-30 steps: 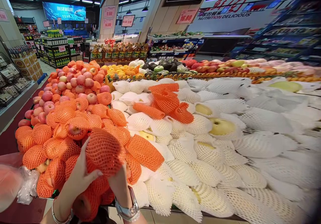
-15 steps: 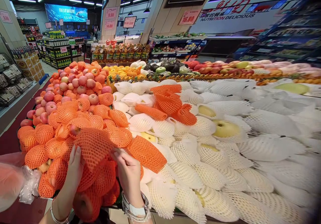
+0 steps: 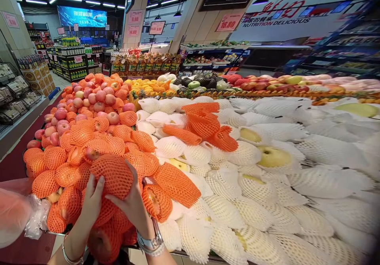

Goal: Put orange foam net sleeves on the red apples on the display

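Above the near part of the fruit heap, I hold an apple in an orange foam net (image 3: 112,175) between both hands. The net covers the fruit closely, so little of its skin shows. My left hand (image 3: 94,197) grips its left side, thumb and fingers against the mesh. My right hand (image 3: 133,205) cups its right side, with thumb and fingers spread around it. Another netted apple (image 3: 156,202) lies just right of my right hand. Below my hands sits one more netted apple (image 3: 104,243), partly hidden by my forearms.
Bare apples (image 3: 100,96) are piled behind the netted ones. Pale yellow fruit in white foam nets (image 3: 255,213) fills the right side. Loose orange foam nets (image 3: 178,184) lie over it. A filled plastic bag (image 3: 14,213) stands at the left edge.
My right hand has left the net's right end and now wraps the apple's right side. The net sits rounder on the fruit. The view has shifted slightly.
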Available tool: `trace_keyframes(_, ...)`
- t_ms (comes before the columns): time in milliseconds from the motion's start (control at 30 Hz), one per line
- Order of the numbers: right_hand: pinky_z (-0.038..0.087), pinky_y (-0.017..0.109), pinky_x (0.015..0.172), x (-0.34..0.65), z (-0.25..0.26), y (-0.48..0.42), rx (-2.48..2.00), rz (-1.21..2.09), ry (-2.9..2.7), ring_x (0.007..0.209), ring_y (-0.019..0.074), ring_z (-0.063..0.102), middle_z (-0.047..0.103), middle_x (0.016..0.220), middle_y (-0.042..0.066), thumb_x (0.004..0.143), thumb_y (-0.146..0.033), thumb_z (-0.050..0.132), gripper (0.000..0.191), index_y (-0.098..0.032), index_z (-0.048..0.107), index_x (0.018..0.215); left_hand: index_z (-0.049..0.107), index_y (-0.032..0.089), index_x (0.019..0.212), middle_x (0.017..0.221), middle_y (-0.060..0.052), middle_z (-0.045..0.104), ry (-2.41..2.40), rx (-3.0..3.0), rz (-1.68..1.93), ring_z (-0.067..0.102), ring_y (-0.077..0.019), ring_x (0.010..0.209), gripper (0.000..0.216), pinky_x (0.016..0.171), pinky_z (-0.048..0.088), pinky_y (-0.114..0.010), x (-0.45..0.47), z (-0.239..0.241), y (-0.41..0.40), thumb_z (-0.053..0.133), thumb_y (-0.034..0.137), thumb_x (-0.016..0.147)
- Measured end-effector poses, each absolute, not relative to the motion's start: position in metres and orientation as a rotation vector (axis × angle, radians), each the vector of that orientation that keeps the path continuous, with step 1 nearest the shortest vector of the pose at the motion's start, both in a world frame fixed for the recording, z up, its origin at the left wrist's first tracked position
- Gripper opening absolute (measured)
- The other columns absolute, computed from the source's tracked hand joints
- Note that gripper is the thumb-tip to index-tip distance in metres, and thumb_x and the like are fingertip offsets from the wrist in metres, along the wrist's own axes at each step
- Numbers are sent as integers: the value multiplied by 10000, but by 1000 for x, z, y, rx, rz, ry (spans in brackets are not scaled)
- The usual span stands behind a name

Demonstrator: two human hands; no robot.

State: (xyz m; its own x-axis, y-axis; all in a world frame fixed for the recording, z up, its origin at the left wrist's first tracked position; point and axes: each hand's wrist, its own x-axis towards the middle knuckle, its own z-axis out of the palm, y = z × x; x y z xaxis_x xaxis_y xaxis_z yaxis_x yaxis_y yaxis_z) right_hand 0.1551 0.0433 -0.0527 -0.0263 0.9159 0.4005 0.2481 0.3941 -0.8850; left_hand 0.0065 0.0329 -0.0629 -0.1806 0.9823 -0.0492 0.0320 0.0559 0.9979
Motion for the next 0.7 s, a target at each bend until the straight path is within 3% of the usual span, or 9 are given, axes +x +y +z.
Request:
trace_keyframes(100,483,484,1140,159,-47,47,-1025,821,-1441,1289,317,612,622,1351,175,751,-375,827,859,-203,403,1477,661,237,1122,1316,-115,694,1345,898,1385,579,-347,1356,377,1134,487,-494,15,-50,33,664,505,856)
trace_keyframes(200,512,484,1093,174,-27,70,-968,762,-1383,1164,300,674,631,1340,184,755,-348,772,784,-188,426,1441,632,230,1171,1325,-116,682,1141,934,1489,608,-325,1315,415,1059,549,-478,17,-35,34,582,547,909)
trace_keyframes(267,456,498,1146,186,-6,101,-939,729,-1383,1281,305,607,591,1397,192,783,-399,738,740,-173,430,1416,646,210,1129,1209,-113,719,1019,1035,1544,679,-297,1183,408,981,591,-461,16,-27,34,533,555,944)
trace_keyframes(367,402,462,1191,191,25,164,-954,660,-1538,1351,287,549,554,1448,182,728,-407,805,827,-166,401,1409,681,193,1028,1066,-84,736,1036,1178,1609,706,-248,1041,332,966,580,-411,11,-23,31,576,500,953)
trace_keyframes(433,385,396,1198,183,37,206,-1157,614,-1712,1379,263,520,520,1478,198,731,-341,805,836,-127,385,1422,697,202,990,1035,-69,736,1135,1264,1588,693,-237,1031,305,972,558,-380,7,-25,27,571,479,969)
trace_keyframes(500,423,363,1158,169,40,238,-1389,656,-1849,1350,235,559,541,1465,200,821,-329,738,779,-108,348,1457,708,213,992,1046,-66,736,1219,1358,1516,674,-248,1070,313,981,537,-372,2,-29,22,536,475,993)
trace_keyframes(700,475,490,1048,135,30,261,-1676,610,-1996,1256,405,620,537,1427,284,835,-438,764,928,-113,295,1568,690,228,1049,1125,-61,725,1340,1550,1321,652,-243,1117,316,1043,472,-381,-2,-30,16,455,439,1037)
